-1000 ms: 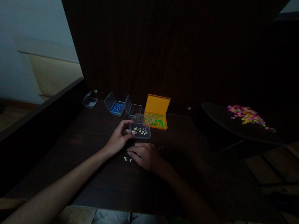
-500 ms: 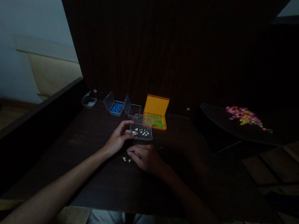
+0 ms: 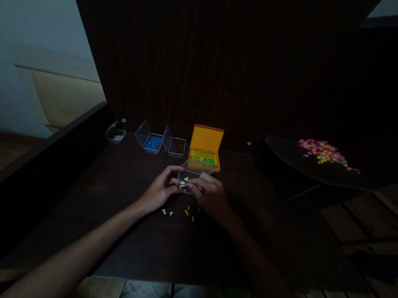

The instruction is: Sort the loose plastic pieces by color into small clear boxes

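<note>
My left hand (image 3: 159,188) grips the left side of a small clear plastic box (image 3: 194,174) whose lid stands raised at the back. Cream-coloured small pieces (image 3: 182,183) show inside it by my fingers. Over the box's right part is my right hand (image 3: 212,199), its thumb and fingers pinched together; whatever is between them is too small and dark to make out. Two small pale pieces (image 3: 164,211) lie on the table in front of my left hand. Several small yellow pieces (image 3: 186,212) are scattered below my right hand.
Behind the box stands an open orange case (image 3: 206,139) with green pieces. To its left are clear boxes of dark red pieces (image 3: 177,146) and blue pieces (image 3: 153,142), then another clear box (image 3: 115,135). A colourful pile (image 3: 325,152) sits on a shelf at right.
My right hand has moved up from the tabletop to over the clear box, uncovering yellow pieces on the table. The box has shifted slightly towards me, with my left hand still on it.
</note>
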A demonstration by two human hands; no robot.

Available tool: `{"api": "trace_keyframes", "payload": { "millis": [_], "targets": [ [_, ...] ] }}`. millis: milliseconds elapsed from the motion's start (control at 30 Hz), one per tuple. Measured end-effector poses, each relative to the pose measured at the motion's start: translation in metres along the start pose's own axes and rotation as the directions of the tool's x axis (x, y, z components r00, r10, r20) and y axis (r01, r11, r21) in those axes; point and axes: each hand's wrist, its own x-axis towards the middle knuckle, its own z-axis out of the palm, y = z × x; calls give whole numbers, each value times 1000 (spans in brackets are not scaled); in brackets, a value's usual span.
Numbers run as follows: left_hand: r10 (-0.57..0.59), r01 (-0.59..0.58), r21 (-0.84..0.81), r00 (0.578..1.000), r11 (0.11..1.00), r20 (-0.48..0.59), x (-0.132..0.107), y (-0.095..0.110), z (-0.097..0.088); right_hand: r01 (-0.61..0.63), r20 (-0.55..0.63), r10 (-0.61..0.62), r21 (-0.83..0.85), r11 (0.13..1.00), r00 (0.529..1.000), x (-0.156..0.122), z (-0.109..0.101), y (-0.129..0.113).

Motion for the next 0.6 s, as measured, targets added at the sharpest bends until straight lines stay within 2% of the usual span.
{"api": "trace_keyframes", "payload": {
  "millis": [333, 600],
  "targets": [
    [-6, 6, -8, 999, 1000, 35, 1, -4, 1, 14, 127, -7, -52, 999, 992, 1, -3, 4],
    [-24, 25, -28, 998, 999, 59, -1, -3, 2, 6, 148, -2, -27, 1000, 989, 1, -5, 6]
  ]
}}
